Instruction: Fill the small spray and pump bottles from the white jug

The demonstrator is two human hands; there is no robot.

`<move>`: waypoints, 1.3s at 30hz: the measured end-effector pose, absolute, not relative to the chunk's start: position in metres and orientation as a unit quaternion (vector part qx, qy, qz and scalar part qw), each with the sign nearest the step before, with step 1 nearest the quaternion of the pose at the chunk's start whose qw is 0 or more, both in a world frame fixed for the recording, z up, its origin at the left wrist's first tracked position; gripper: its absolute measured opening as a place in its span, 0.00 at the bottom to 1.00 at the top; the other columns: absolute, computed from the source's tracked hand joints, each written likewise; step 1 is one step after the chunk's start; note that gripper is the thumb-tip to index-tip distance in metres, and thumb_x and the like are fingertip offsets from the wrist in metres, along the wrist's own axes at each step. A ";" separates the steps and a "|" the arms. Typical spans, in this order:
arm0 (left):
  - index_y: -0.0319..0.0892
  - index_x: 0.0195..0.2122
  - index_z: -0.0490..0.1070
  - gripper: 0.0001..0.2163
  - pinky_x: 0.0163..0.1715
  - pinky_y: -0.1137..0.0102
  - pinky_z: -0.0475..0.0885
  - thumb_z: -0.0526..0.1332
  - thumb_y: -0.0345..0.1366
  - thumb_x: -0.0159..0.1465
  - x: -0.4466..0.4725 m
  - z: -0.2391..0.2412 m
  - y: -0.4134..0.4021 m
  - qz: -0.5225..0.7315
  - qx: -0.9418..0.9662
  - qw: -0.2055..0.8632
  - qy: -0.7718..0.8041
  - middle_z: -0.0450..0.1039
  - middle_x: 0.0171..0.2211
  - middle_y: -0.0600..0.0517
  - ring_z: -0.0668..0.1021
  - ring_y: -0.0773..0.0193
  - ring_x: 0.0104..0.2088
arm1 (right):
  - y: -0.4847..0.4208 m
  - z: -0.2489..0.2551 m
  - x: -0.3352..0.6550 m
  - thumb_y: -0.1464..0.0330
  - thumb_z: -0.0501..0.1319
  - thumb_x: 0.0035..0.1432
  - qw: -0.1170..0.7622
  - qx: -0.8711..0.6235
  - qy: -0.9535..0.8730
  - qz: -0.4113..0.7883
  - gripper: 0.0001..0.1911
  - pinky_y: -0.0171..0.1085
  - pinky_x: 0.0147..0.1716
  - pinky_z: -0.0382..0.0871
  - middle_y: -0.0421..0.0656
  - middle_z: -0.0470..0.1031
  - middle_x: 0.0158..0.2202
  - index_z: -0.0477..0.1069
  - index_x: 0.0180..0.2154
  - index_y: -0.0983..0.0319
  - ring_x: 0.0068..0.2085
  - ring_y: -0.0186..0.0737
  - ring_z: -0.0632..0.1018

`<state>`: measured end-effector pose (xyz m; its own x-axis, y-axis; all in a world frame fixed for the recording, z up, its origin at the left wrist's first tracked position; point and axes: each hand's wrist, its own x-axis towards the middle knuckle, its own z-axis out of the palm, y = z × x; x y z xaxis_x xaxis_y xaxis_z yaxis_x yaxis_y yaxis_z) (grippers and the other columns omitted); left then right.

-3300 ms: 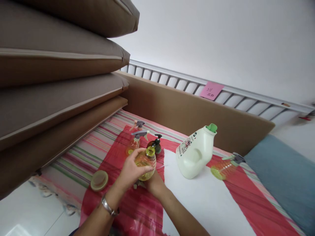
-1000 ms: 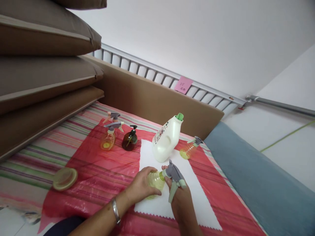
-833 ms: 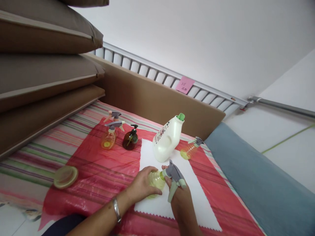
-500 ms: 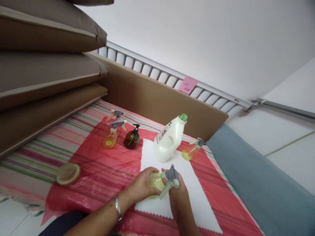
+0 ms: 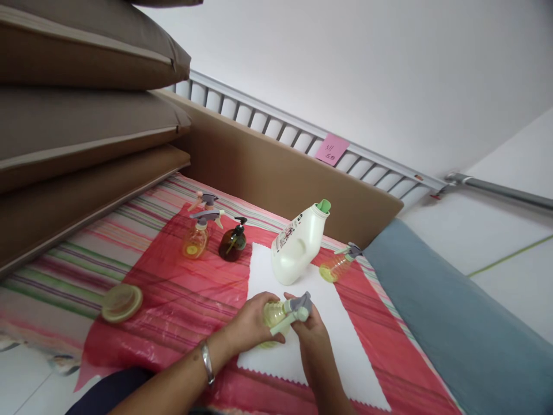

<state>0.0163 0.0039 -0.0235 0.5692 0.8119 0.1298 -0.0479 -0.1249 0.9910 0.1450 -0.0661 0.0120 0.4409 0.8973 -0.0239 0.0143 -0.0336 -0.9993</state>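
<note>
Left hand (image 5: pixel 249 324) wrapped around yellow bottle (image 5: pixel 272 318), fingers clamped on its body, low over white cloth (image 5: pixel 302 346). Right hand (image 5: pixel 311 332) at the neck, fingers pinched on grey sprayer (image 5: pixel 297 308). Behind on red sheet (image 5: pixel 173 300): white jug (image 5: pixel 298 245), brown pump bottle (image 5: pixel 232 244), 3 more spray bottles. Round lid (image 5: pixel 121 302) off to the left.

A striped mat (image 5: pixel 86 253) is lying over the floor (image 5: pixel 26 374), and a red plastic sheet (image 5: pixel 173 288) is spreading across it. A white cloth (image 5: pixel 341 346) is resting on the red sheet. A round yellow lid (image 5: pixel 121 302) is sitting at the sheet's left edge. A blue mat (image 5: pixel 453 328) is lying alongside on the right.
</note>
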 end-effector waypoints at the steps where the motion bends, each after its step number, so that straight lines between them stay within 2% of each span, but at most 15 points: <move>1: 0.43 0.41 0.68 0.28 0.41 0.68 0.68 0.73 0.31 0.36 0.016 -0.023 0.004 0.362 0.660 0.591 0.292 0.72 0.39 0.53 0.73 0.58 0.40 | -0.066 0.012 0.145 0.61 0.68 0.40 0.593 -0.604 -0.378 0.375 0.24 0.51 0.53 0.60 0.45 0.73 0.49 0.72 0.43 0.56 0.52 0.52 0.70; 4: 0.43 0.41 0.68 0.27 0.40 0.68 0.67 0.72 0.30 0.38 0.015 -0.023 0.004 0.357 0.668 0.585 0.291 0.72 0.39 0.53 0.73 0.58 0.40 | -0.066 0.013 0.145 0.59 0.67 0.43 0.602 -0.589 -0.385 0.377 0.25 0.49 0.55 0.58 0.45 0.70 0.52 0.71 0.46 0.55 0.56 0.50 0.66; 9: 0.42 0.42 0.68 0.29 0.42 0.67 0.66 0.73 0.32 0.38 0.012 -0.021 0.004 0.345 0.669 0.592 0.288 0.72 0.40 0.51 0.73 0.56 0.42 | -0.066 0.018 0.143 0.61 0.67 0.43 0.574 -0.614 -0.367 0.397 0.26 0.53 0.52 0.60 0.46 0.75 0.47 0.70 0.46 0.59 0.49 0.52 0.72; 13: 0.42 0.42 0.68 0.28 0.41 0.67 0.67 0.73 0.33 0.37 0.012 -0.022 0.005 0.343 0.669 0.593 0.287 0.72 0.40 0.51 0.73 0.56 0.41 | -0.065 0.019 0.144 0.61 0.66 0.45 0.595 -0.588 -0.372 0.402 0.24 0.49 0.55 0.58 0.45 0.70 0.53 0.70 0.47 0.59 0.55 0.50 0.67; 17: 0.41 0.44 0.68 0.32 0.45 0.64 0.66 0.74 0.34 0.36 0.016 -0.031 0.006 0.355 0.663 0.588 0.299 0.72 0.43 0.48 0.73 0.54 0.44 | -0.062 0.018 0.143 0.63 0.68 0.42 0.579 -0.598 -0.391 0.393 0.21 0.50 0.52 0.60 0.44 0.77 0.43 0.71 0.41 0.58 0.48 0.50 0.72; 21: 0.42 0.45 0.68 0.33 0.46 0.62 0.66 0.74 0.35 0.35 0.016 -0.033 0.006 0.362 0.660 0.581 0.308 0.73 0.43 0.47 0.73 0.53 0.44 | -0.061 0.022 0.142 0.61 0.67 0.42 0.589 -0.586 -0.402 0.384 0.21 0.50 0.51 0.61 0.44 0.76 0.43 0.71 0.41 0.57 0.48 0.52 0.72; 25: 0.43 0.43 0.69 0.31 0.44 0.64 0.67 0.73 0.34 0.35 0.014 -0.027 0.006 0.356 0.671 0.577 0.299 0.73 0.41 0.49 0.73 0.56 0.42 | -0.062 0.027 0.142 0.62 0.67 0.41 0.540 -0.654 -0.407 0.338 0.23 0.49 0.46 0.63 0.44 0.77 0.38 0.70 0.41 0.60 0.41 0.49 0.74; 30: 0.43 0.43 0.68 0.30 0.44 0.66 0.66 0.73 0.34 0.36 0.014 -0.028 0.006 0.360 0.663 0.588 0.292 0.72 0.41 0.50 0.73 0.57 0.42 | -0.063 0.026 0.142 0.61 0.65 0.42 0.536 -0.637 -0.425 0.355 0.24 0.46 0.48 0.63 0.44 0.73 0.47 0.68 0.44 0.58 0.48 0.49 0.71; 34: 0.43 0.43 0.68 0.30 0.43 0.66 0.66 0.73 0.35 0.36 0.015 -0.030 0.006 0.351 0.669 0.586 0.294 0.72 0.40 0.51 0.73 0.56 0.41 | -0.062 0.021 0.139 0.62 0.67 0.40 0.514 -0.683 -0.428 0.293 0.24 0.47 0.48 0.63 0.46 0.74 0.47 0.69 0.43 0.59 0.48 0.52 0.71; 39: 0.43 0.43 0.68 0.30 0.43 0.66 0.66 0.73 0.35 0.37 0.014 -0.030 0.007 0.355 0.670 0.584 0.289 0.72 0.41 0.50 0.73 0.57 0.42 | -0.067 0.020 0.136 0.59 0.64 0.46 0.563 -0.617 -0.408 0.370 0.26 0.46 0.52 0.61 0.43 0.71 0.51 0.67 0.48 0.57 0.52 0.49 0.70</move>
<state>0.0143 0.0069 -0.0298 0.5809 0.8023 0.1373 -0.0267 -0.1498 0.9884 0.1361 -0.0666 0.0196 0.3943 0.9190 0.0032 0.0869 -0.0338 -0.9956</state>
